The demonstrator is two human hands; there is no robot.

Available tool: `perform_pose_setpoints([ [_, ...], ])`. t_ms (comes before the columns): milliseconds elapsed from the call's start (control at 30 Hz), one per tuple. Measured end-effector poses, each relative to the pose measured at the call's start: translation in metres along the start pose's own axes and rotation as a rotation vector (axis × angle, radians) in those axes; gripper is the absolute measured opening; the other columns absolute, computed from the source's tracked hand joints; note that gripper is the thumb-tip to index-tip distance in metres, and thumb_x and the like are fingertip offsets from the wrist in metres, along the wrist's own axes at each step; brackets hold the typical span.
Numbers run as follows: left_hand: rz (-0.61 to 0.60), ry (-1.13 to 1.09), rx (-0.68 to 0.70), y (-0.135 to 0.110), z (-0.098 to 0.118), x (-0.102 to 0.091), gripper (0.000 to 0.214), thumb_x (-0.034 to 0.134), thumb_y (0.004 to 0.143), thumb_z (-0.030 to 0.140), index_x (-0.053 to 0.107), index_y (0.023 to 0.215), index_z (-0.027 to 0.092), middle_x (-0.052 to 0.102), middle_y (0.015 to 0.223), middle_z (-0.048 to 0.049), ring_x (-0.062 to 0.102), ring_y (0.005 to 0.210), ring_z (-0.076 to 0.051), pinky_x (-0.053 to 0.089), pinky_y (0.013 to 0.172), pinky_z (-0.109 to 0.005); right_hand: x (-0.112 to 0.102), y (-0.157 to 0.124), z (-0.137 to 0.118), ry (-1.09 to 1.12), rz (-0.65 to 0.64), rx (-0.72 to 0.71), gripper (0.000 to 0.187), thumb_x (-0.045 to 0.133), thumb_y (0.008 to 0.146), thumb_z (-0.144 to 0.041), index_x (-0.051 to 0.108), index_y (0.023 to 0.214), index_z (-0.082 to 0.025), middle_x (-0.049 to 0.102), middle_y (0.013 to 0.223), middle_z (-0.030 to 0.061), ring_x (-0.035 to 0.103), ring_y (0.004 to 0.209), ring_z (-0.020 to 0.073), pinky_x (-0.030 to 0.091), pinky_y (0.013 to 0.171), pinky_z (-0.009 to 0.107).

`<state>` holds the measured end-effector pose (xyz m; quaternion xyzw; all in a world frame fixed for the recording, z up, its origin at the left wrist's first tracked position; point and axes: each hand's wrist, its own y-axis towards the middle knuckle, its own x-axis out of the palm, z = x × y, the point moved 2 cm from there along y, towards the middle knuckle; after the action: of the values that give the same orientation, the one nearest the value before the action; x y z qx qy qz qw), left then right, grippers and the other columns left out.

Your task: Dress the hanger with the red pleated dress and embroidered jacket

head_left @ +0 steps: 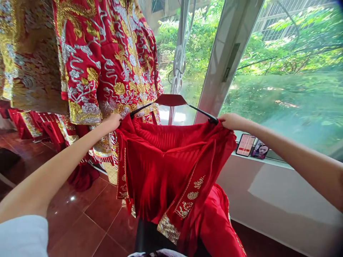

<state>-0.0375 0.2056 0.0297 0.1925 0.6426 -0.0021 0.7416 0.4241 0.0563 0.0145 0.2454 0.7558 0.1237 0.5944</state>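
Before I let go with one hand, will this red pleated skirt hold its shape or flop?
Probably flop: the red skirt sags in soft folds between left hand and right hand. Its gold-embroidered hem likely adds weight.

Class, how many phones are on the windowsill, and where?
2. One phone with a red-and-white screen lies on the windowsill; the second phone lies just right of it. None seems hidden.
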Motion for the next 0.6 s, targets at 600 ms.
perform_pose_setpoints([
  [600, -0.056, 0.182, 0.052, -0.072, -0.040, 0.037, 0.044, 0.030, 0.090, 0.016, 0.069, 0.112, 0.013, 0.070, 0.111, -0.0192, 0.065, 0.105, -0.034, 0.050, 0.087, -0.043, 0.064, -0.056, -0.025, -0.343, -0.396, 0.100, 0.025, 0.044, 0.084, -0.014, 0.068, 0.087, -0.012, 0.068, 0.096, 0.0190, 0.066, 0.090, 0.0298, 0.046, 0.073, 0.035],
])
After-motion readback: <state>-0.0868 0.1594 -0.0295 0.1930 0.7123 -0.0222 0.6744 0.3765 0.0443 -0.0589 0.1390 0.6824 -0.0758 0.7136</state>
